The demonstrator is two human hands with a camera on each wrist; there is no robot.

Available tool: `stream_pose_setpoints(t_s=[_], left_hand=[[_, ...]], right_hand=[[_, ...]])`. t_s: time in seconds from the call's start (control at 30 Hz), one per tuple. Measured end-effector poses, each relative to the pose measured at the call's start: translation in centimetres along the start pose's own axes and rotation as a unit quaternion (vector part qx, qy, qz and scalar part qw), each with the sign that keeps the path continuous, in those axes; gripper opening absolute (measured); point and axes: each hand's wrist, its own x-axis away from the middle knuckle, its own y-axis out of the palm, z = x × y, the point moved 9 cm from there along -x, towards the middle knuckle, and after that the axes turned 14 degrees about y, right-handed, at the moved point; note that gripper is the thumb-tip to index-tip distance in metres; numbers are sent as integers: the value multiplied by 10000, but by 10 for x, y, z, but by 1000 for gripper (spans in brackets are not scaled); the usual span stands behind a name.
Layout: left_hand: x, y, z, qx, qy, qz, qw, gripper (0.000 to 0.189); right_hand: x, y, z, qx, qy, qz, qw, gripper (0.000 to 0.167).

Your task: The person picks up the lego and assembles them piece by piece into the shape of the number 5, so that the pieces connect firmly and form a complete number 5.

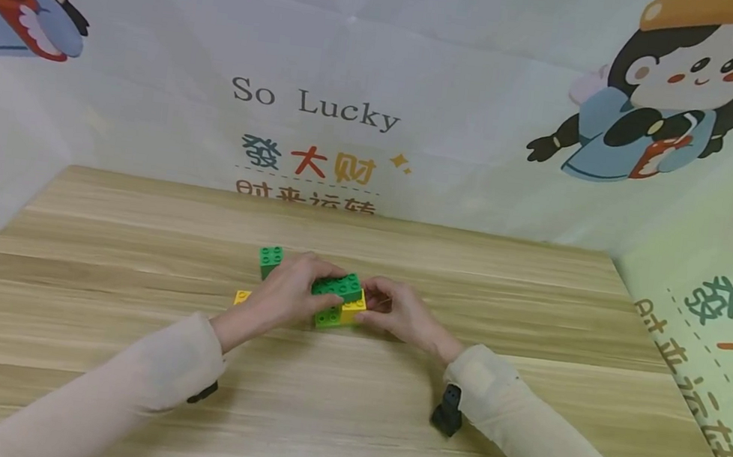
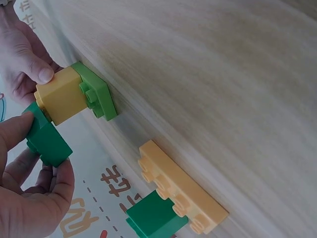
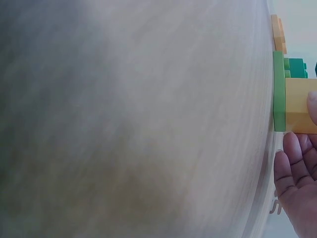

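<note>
My left hand [image 1: 288, 289] pinches a dark green toy building brick [image 1: 341, 286] between thumb and fingers. In the left wrist view that brick [image 2: 49, 139] is tilted, one end right at the studded top of a yellow brick [image 2: 62, 96]. The yellow brick sits on one end of a flat light green brick [image 2: 101, 91], whose bare studs show beside it. From the right side, my right hand [image 1: 401, 311] grips the yellow brick with thumb and fingers. The right wrist view shows the light green brick [image 3: 279, 94] flat on the table, the hand's lower fingers [image 3: 292, 168] loosely bent.
Left of the stack, a long flat yellow brick [image 2: 183, 188] lies on the wooden table [image 1: 344, 422] beside another dark green brick [image 2: 156, 215]. My left hand partly covers this pair in the head view. A printed cloth [image 1: 333, 44] stands behind the table and along its sides.
</note>
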Motion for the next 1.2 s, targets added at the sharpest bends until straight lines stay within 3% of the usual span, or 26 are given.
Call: stream_pose_setpoints(t_s=[0.43,1.2], left_hand=[[0,0,7,-153,359,49,9992,39],[-8,6,16,-273,364,-354,9983,37]], right_hand=[[-1,0,3,25,-17,20,10000,37],[-1,0,3,-67,57,41,10000,29]])
